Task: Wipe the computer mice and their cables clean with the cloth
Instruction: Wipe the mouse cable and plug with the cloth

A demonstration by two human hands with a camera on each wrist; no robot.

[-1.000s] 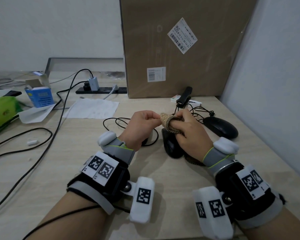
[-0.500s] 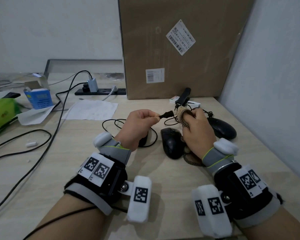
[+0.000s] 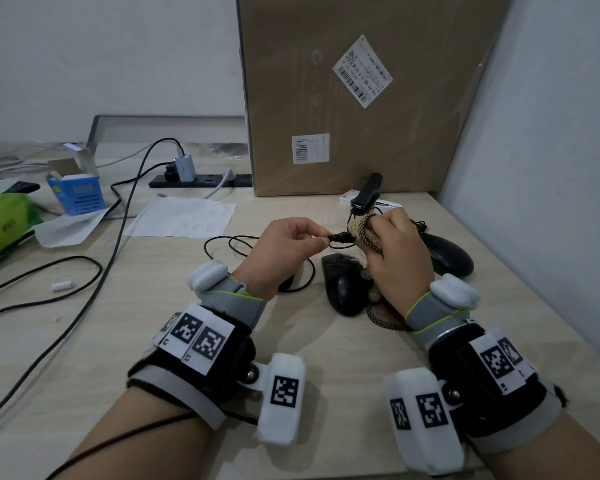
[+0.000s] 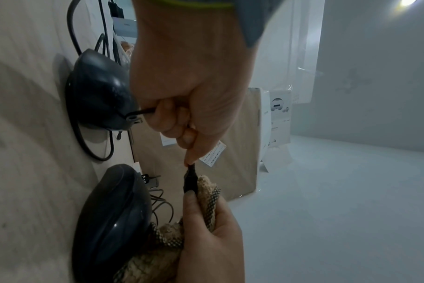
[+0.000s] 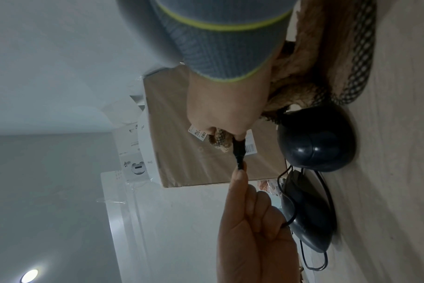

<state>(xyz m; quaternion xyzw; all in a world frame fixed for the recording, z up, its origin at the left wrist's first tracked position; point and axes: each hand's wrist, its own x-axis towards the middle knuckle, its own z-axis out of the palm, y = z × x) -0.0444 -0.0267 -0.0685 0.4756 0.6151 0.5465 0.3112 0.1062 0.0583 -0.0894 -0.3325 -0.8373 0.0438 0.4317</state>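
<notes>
My left hand [image 3: 323, 238] pinches a thin black mouse cable [image 3: 222, 245] just behind its black plug [image 3: 342, 237]. My right hand [image 3: 369, 233] grips a tan cloth with a netted edge [image 3: 362, 227], wrapped round the plug's far end. The cloth's tail hangs down to the desk [image 3: 383, 320]. One black mouse [image 3: 342, 289] lies between my wrists, another [image 3: 449, 254] sits right of my right hand, and a third [image 4: 97, 95] is mostly hidden under my left hand. In the wrist views the plug [image 4: 190, 181] [image 5: 239, 153] spans the gap between both hands.
A tall cardboard box [image 3: 361, 98] stands at the back, with a black clip device [image 3: 366, 195] before it. A wall [image 3: 551, 168] closes the right side. A power strip [image 3: 201, 181], paper sheet [image 3: 181, 216], blue box [image 3: 77, 194], green pack [image 3: 0, 223] and loose cables [image 3: 84, 306] lie to the left.
A second ago the cloth touched my left fingers. My right hand has slid it rightward along the cable, baring the black plug between my hands. Both hands have risen slightly.
</notes>
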